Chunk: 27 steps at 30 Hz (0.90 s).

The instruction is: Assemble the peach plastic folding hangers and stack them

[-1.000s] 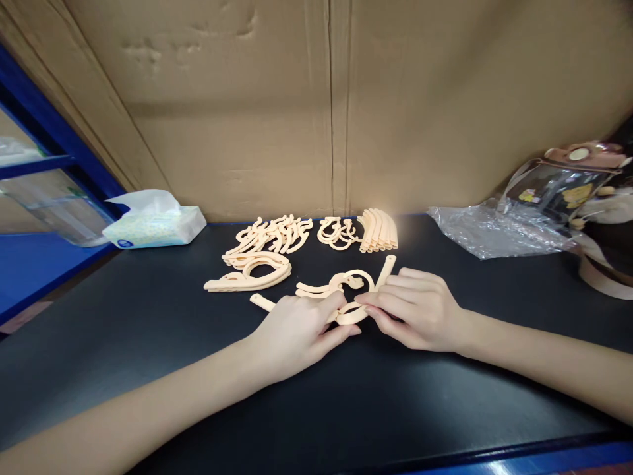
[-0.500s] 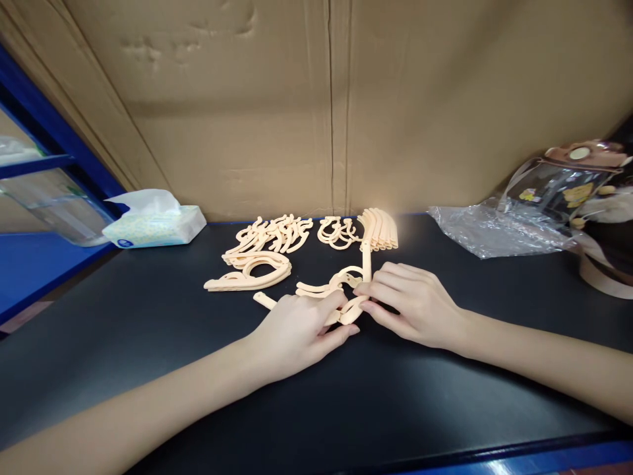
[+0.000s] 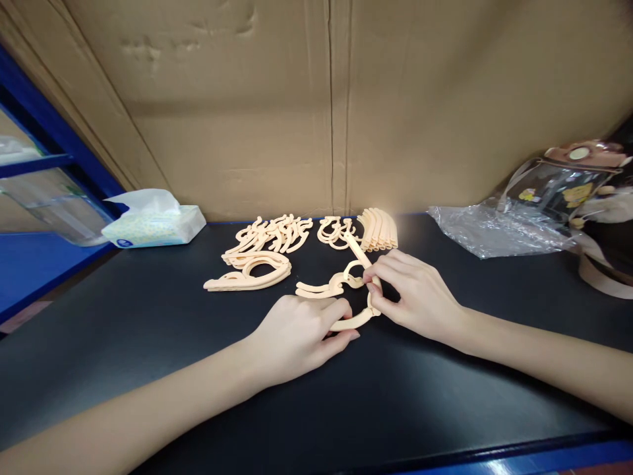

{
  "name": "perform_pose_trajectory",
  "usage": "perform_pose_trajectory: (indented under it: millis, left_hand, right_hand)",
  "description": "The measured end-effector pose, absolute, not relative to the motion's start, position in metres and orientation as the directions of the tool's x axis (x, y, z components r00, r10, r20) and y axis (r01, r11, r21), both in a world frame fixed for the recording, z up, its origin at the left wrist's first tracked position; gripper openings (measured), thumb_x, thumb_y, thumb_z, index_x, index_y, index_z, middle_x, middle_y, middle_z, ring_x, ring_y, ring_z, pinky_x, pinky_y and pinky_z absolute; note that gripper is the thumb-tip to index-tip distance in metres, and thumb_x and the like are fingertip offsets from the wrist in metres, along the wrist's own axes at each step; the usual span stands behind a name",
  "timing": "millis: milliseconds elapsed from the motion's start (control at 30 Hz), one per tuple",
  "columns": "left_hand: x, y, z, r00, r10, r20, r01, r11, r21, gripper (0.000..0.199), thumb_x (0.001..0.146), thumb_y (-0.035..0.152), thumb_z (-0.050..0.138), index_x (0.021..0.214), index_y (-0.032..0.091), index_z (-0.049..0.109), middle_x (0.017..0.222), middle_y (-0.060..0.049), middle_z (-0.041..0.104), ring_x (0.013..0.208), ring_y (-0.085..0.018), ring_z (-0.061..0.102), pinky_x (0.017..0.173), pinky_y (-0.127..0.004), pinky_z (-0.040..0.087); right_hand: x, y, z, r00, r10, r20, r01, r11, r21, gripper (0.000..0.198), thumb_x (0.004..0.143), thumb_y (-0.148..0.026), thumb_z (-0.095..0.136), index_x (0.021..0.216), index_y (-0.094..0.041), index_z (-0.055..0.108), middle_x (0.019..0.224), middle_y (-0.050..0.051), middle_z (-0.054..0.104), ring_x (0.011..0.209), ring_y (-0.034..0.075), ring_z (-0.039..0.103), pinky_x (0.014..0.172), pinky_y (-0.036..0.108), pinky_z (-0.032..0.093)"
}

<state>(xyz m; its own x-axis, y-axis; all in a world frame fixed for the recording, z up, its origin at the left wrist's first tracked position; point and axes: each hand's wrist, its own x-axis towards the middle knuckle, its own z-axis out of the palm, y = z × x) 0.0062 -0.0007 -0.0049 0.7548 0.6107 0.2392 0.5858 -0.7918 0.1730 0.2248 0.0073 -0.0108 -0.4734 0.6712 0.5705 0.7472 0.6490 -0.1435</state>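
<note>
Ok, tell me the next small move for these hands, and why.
Probably, the right hand should swing the beige arm in toward the left hand, which could steady the curved piece: the arm juts away from that piece at an angle, pinched in the right hand, while the stacked pieces nearby look folded.

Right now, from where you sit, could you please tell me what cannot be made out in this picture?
All in the head view:
Hanger, left part: hidden by the left hand.
Hanger, right part: partly covered by the fingers of the right hand.
Loose pile: overlapping pieces hide their number.
Tissue pack: print too small and blurred to read.
Pale strap: cut off by the right edge.
</note>
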Motion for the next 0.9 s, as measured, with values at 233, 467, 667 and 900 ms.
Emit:
perform_pose_trajectory:
  millis: [233, 467, 667, 900]
  left_hand:
    - [0.005, -0.001, -0.007, 0.806, 0.517, 0.289, 0.533, -0.846, 0.028, 0.021, 0.095, 0.033, 0.047, 0.088, 0.018, 0.060, 0.076, 0.000, 0.066, 0.064, -0.014, 0.061, 0.055, -0.024, 0.038]
    - [0.004, 0.007, -0.005, 0.775, 0.490, 0.398, 0.552, -0.833, -0.049, 0.026, 0.098, 0.032, 0.042, 0.093, 0.017, 0.063, 0.084, -0.004, 0.065, 0.079, -0.017, 0.056, 0.065, -0.027, 0.042]
    - [0.003, 0.011, -0.006, 0.761, 0.488, 0.427, 0.545, -0.838, -0.013, 0.024, 0.098, 0.030, 0.044, 0.096, 0.017, 0.065, 0.094, -0.006, 0.063, 0.087, -0.019, 0.052, 0.076, -0.032, 0.042]
    - [0.002, 0.013, -0.008, 0.778, 0.520, 0.353, 0.539, -0.841, 0.049, 0.021, 0.099, 0.027, 0.043, 0.103, 0.018, 0.062, 0.099, -0.005, 0.064, 0.093, -0.021, 0.051, 0.079, -0.035, 0.039]
  right_hand:
    - [0.226, 0.008, -0.011, -0.432, 0.765, 0.478, 0.795, 0.573, -0.199, 0.013, 0.078, -0.008, 0.048, 0.079, -0.020, 0.053, 0.076, 0.000, 0.060, 0.076, 0.016, 0.052, 0.066, 0.027, 0.040]
    - [0.233, 0.017, -0.013, -0.428, 0.776, 0.463, 0.830, 0.540, -0.138, 0.018, 0.078, -0.004, 0.042, 0.077, -0.021, 0.048, 0.077, 0.000, 0.058, 0.074, 0.016, 0.053, 0.063, 0.026, 0.038]
    - [0.236, 0.024, -0.020, -0.445, 0.750, 0.489, 0.856, 0.517, -0.015, 0.022, 0.080, -0.004, 0.039, 0.091, -0.017, 0.052, 0.087, 0.005, 0.067, 0.073, 0.018, 0.059, 0.069, 0.031, 0.040]
    - [0.240, 0.025, -0.018, -0.493, 0.758, 0.427, 0.860, 0.500, 0.105, 0.030, 0.082, -0.002, 0.041, 0.103, -0.013, 0.059, 0.092, 0.009, 0.071, 0.080, 0.020, 0.065, 0.073, 0.033, 0.040]
